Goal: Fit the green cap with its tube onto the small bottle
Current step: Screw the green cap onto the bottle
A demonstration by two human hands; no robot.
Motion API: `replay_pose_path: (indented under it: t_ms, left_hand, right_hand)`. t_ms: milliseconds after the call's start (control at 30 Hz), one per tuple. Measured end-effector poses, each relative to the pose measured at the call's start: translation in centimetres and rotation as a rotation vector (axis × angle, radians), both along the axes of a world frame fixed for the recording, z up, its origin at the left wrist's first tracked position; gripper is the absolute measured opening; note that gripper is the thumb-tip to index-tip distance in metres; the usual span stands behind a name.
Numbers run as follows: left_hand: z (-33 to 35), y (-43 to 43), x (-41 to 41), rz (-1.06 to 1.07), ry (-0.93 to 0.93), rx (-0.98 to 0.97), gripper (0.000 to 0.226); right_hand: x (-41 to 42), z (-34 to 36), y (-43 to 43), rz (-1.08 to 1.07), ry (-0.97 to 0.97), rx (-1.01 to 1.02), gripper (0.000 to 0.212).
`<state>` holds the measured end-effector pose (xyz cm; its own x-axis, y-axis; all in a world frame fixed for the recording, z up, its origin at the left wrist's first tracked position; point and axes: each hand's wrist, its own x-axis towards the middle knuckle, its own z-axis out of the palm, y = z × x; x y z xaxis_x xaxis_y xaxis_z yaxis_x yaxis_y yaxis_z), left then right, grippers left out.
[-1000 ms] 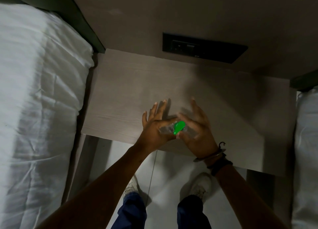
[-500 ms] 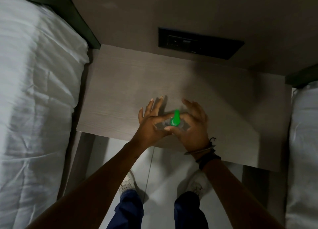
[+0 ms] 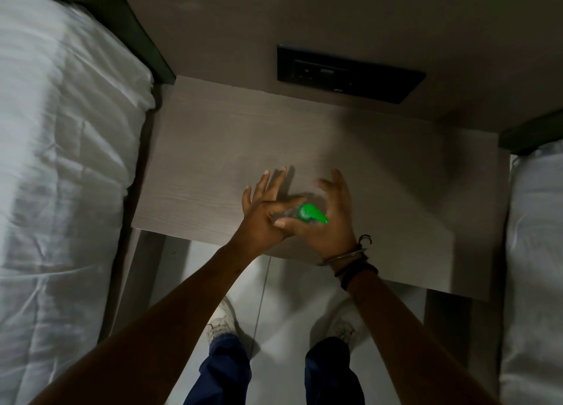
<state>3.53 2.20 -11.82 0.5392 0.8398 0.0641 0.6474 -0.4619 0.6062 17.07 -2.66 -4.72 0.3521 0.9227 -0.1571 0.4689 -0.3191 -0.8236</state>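
Fingers of the left hand [image 3: 259, 219] are half spread, with only the thumb and first finger pinching the small clear plastic bottle [image 3: 288, 214], while the right hand [image 3: 330, 222] curls loosely around the bright green plastic cap [image 3: 312, 214], which sits at the bottle's mouth; the tube is hidden. Both hands hover over the pale wood-grain table [image 3: 304, 136] near its front edge. Wide bare surface lies behind and to both sides, between the white bed [image 3: 61, 161] and the dark wall socket panel [image 3: 347, 72].
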Motion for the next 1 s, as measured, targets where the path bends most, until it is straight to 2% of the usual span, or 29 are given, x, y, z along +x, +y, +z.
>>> replay_pose_path:
  t_ms: [33, 67, 133, 200, 300, 367, 400, 467, 533, 567, 667, 733, 767, 867, 933, 1000]
  left_hand:
    - [-0.2, 0.0, -0.1, -0.008, -0.002, -0.009, 0.051]
    - [-0.4, 0.1, -0.2, -0.001, -0.004, -0.018, 0.056]
    - [-0.5, 0.1, -0.1, 0.029, -0.006, -0.043, 0.065]
    - [-0.4, -0.1, 0.2, 0.043, -0.029, -0.057, 0.064]
    - [-0.1, -0.1, 0.4, 0.071, -0.053, -0.036, 0.061]
    - [0.0, -0.1, 0.2, 0.032, -0.030, -0.073, 0.054]
    - [0.0, 0.0, 0.2, 0.014, -0.024, -0.094, 0.054]
    - [0.0, 0.0, 0.0, 0.011, -0.029, -0.115, 0.056]
    - [-0.1, 0.0, 0.0, 0.023, -0.027, -0.126, 0.060]
    - [-0.1, 0.0, 0.1, 0.028, -0.040, -0.123, 0.061]
    - [-0.1, -0.1, 0.3, 0.073, -0.080, -0.088, 0.060]
    - [-0.4, -0.1, 0.3, 0.056, -0.065, -0.077, 0.056]
    - [-0.7, -0.1, 0.3, 0.040, -0.056, -0.075, 0.055]
    - [-1.5, 0.0, 0.1, 0.053, -0.079, -0.058, 0.059]
    - [-1.7, 0.0, 0.5, 0.110, -0.088, -0.013, 0.063]
    - [-1.9, -0.2, 0.9, 0.140, -0.081, 0.012, 0.056]
  right_hand:
    - [0.3, -0.3, -0.2, 0.035, 0.057, -0.020, 0.081]
    - [0.7, -0.5, -0.4, 0.084, 0.078, -0.004, 0.074]
    - [1.1, -0.6, -0.9, 0.156, 0.029, 0.071, 0.046]
    - [0.8, -0.8, -0.9, 0.101, -0.053, 0.098, 0.036]
    - [0.1, -1.0, -0.5, -0.013, -0.063, 0.074, 0.052]
    - [0.4, -1.2, -0.6, 0.015, -0.005, 0.040, 0.066]
    - [0.9, -1.3, -0.9, 0.068, -0.001, 0.050, 0.066]
    - [1.6, -1.3, -1.3, 0.179, -0.072, 0.110, 0.052]
    - [1.4, -0.9, -1.4, 0.179, -0.148, 0.135, 0.038]
    - [1.2, -0.7, -1.2, 0.129, -0.165, 0.121, 0.038]
    - [0.4, -0.1, -0.4, -0.003, -0.143, 0.031, 0.061]
    - [0.6, 0.1, -0.3, 0.046, -0.047, -0.011, 0.075]
    - [1.0, 0.1, -0.4, 0.106, -0.014, -0.007, 0.075]
    - [1.6, 0.2, -0.6, 0.221, -0.086, 0.077, 0.042]
    - [1.1, 0.3, -0.4, 0.140, -0.147, 0.097, 0.031]
    - [0.2, 0.4, -0.1, 0.040, -0.176, 0.089, 0.035]
